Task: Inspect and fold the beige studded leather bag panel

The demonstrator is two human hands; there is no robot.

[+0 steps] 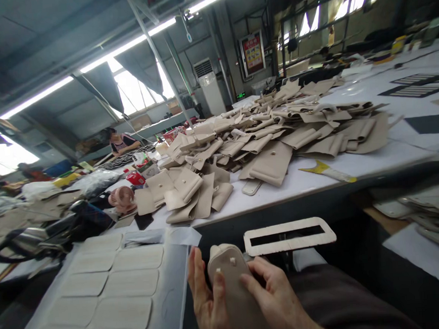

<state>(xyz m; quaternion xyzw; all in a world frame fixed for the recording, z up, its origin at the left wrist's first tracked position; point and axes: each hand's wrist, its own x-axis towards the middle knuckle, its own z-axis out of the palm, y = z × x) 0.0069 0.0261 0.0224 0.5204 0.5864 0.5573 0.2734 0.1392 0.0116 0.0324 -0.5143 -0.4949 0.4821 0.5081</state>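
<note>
At the bottom centre, both my hands hold a beige leather piece [230,278] with small studs on its rounded end. My left hand [207,304] grips its left edge, thumb on top. My right hand [275,295] grips its right side, fingers curled over it. A pale rectangular frame template [289,235] with a long slot lies just beyond my hands, over my lap. A big heap of beige leather flap parts [262,137] covers the white table [371,162] in front of me.
Rows of rounded beige pads [111,285] lie on a sheet at lower left. A small pink fan [123,197], a red tin [135,178] and dark bags sit at left. A yellow-handled tool [327,170] lies near the table edge. Another person [121,140] works far off.
</note>
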